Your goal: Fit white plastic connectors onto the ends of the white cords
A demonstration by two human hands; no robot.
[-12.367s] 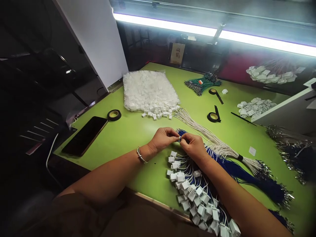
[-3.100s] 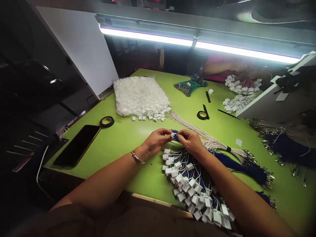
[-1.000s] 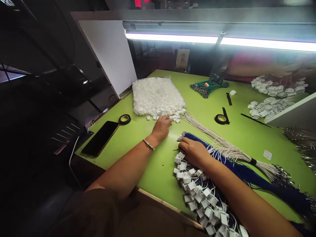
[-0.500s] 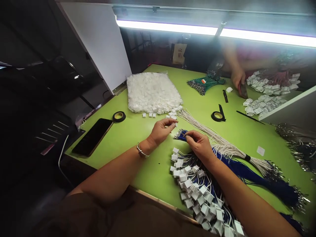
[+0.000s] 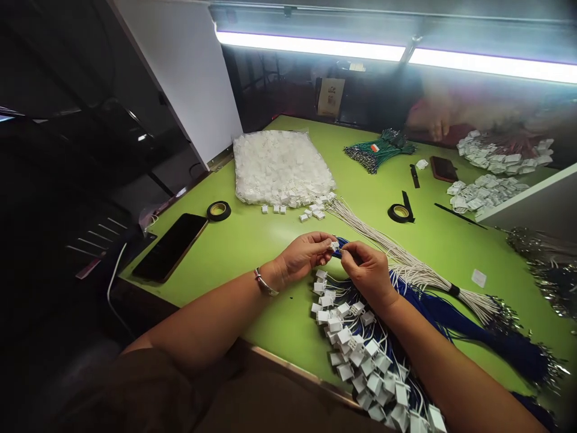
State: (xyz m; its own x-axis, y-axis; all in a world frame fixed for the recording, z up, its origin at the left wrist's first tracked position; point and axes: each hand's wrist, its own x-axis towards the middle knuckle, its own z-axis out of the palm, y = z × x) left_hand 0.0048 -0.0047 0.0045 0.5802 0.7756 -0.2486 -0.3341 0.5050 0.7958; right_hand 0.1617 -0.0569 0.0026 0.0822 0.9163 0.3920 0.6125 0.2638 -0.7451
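White connector [image 5: 334, 246]: sat over the tabletop [image 5: 252, 240], pinched in the left hand [image 5: 309, 252]; looked like hard plastic, so probably featherlight, a bit slick, best gripped by its side walls.
Right hand [image 5: 367, 269]: was pinching what looked like a thin wire [image 5: 341, 249] right by the connector, though it was pretty tiny to make out.
Blue wires [image 5: 433, 304]: ran behind the right hand, likely limp and tangle-prone; I'd have grabbed near the metal tips [image 5: 556, 370], gently.
Plastic bag [image 5: 259, 153]: lay flat, stuffed with white pieces, with loose connectors [image 5: 312, 212] just in front.
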